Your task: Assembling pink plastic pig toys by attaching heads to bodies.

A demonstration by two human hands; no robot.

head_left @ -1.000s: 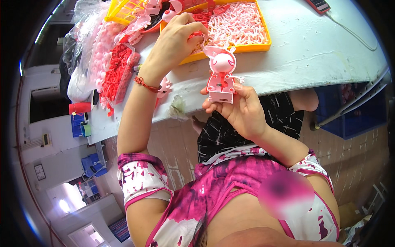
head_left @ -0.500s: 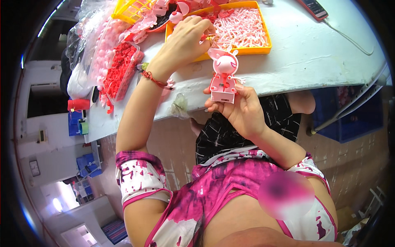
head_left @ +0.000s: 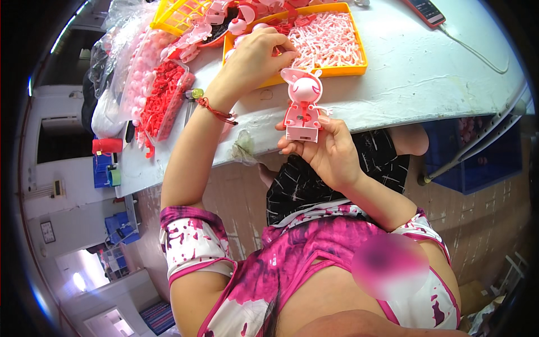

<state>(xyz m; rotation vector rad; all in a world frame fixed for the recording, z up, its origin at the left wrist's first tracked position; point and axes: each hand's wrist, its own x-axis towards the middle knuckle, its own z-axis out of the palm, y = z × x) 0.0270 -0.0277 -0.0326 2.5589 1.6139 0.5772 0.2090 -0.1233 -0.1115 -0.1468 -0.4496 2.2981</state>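
My right hand [head_left: 335, 150] grips a pink toy figure [head_left: 304, 108] upright by its box-shaped base. The figure has a round head with ears, small arms, a red inner part and an opening in its front. My left hand [head_left: 254, 60] is over the left side of a yellow tray [head_left: 343, 71], thumb and forefinger pinched together. What those fingers hold, if anything, is too small or hidden to make out. Beside them in the tray lie many thin pale-pink plastic parts [head_left: 328, 39], with red parts [head_left: 283, 26] behind.
A clear container of red parts [head_left: 165, 96] and a bag of pink round pieces [head_left: 140, 81] stand on the left. A yellow basket [head_left: 175, 16] is behind. A corded phone [head_left: 426, 11] lies far right. Crumpled clear plastic [head_left: 244, 148] is at the table's front edge.
My left hand has come slightly nearer over the tray, its thumb and forefinger now closer together. My right hand keeps the toy figure in nearly the same place.
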